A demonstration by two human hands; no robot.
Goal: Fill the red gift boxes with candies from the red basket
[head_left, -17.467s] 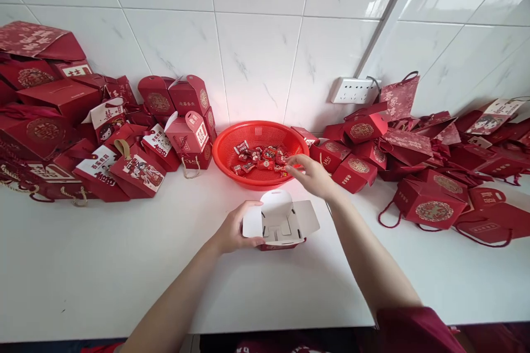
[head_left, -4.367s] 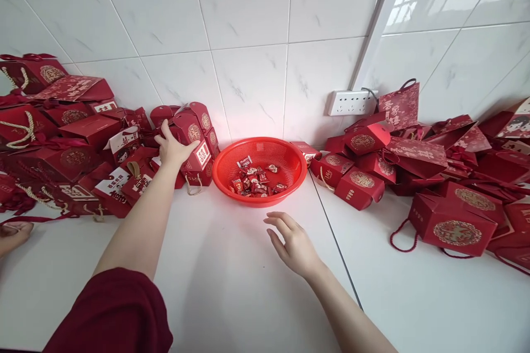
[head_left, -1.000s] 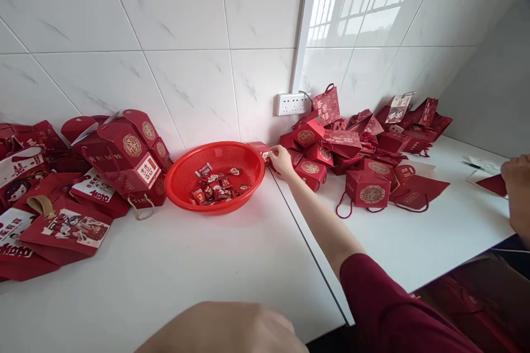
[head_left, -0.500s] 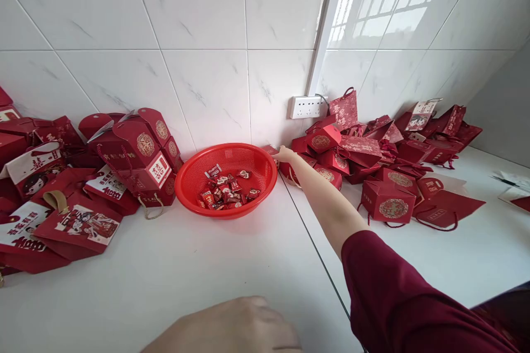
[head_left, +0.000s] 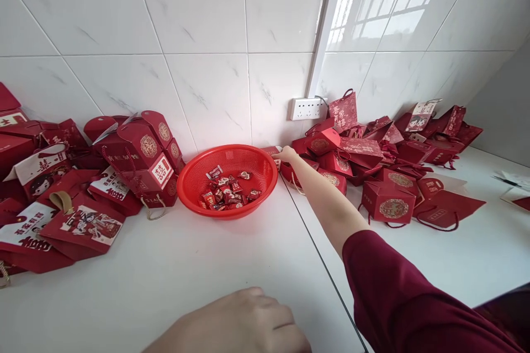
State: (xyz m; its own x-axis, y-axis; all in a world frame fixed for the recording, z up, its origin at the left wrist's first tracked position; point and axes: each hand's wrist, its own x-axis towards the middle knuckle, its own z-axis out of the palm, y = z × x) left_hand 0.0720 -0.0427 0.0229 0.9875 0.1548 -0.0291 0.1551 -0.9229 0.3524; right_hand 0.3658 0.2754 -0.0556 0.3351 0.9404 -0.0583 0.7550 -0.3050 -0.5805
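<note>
My right hand (head_left: 285, 153) reaches to a small red paper box (head_left: 271, 150) just past the basket's right rim, near the wall; my fingers touch its right end, but I cannot tell whether they have closed on it. My left hand (head_left: 244, 322) is low over the glossy white tabletop (head_left: 215, 270), fingers curled under, anything beneath them hidden. Beyond it, the round red perforated plastic basket (head_left: 191, 179) holds a modest heap of red-wrapped sweets (head_left: 226, 192), so those at least remain. Leftward stand stacked dark-red card boxes with gold medallions (head_left: 136, 157); rightward lies a jumbled pile of red gift boxes (head_left: 360, 147). Most look folded and shut, I judge, though their filling is out of sight
</note>
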